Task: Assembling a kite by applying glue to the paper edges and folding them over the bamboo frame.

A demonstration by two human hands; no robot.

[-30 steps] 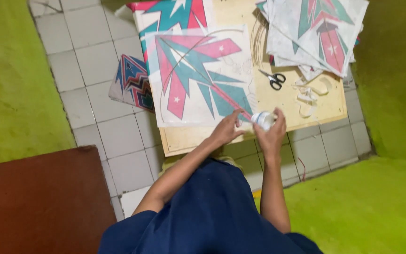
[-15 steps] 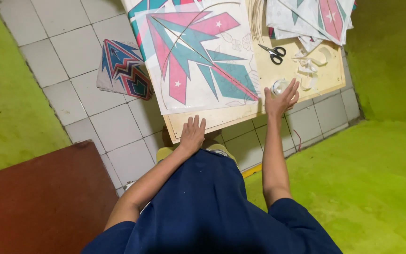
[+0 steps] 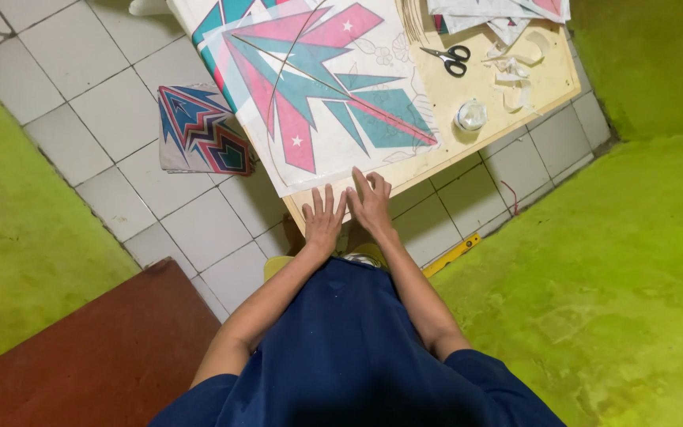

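My left hand (image 3: pixel 323 219) and my right hand (image 3: pixel 371 202) lie flat side by side, fingers spread, at the near edge of a wooden board (image 3: pixel 551 83). Both press on the lower edge of a white paper sheet (image 3: pixel 318 95) printed with a pink and teal pattern, a thin curved stick lying across it. A small roll of clear tape (image 3: pixel 471 115) sits on the board to the right, apart from my hands. Neither hand holds anything.
Black-handled scissors (image 3: pixel 448 58) and paper scraps (image 3: pixel 515 71) lie on the board's far right. A folded patterned paper (image 3: pixel 203 130) rests on the grey tiled floor at left. Green carpet (image 3: pixel 610 269) borders both sides; a brown mat (image 3: pixel 81 356) lies at lower left.
My right hand let go of the tape roll, set it down on the board and came back beside my left hand. Both hands now lie flat on the paper's near edge.
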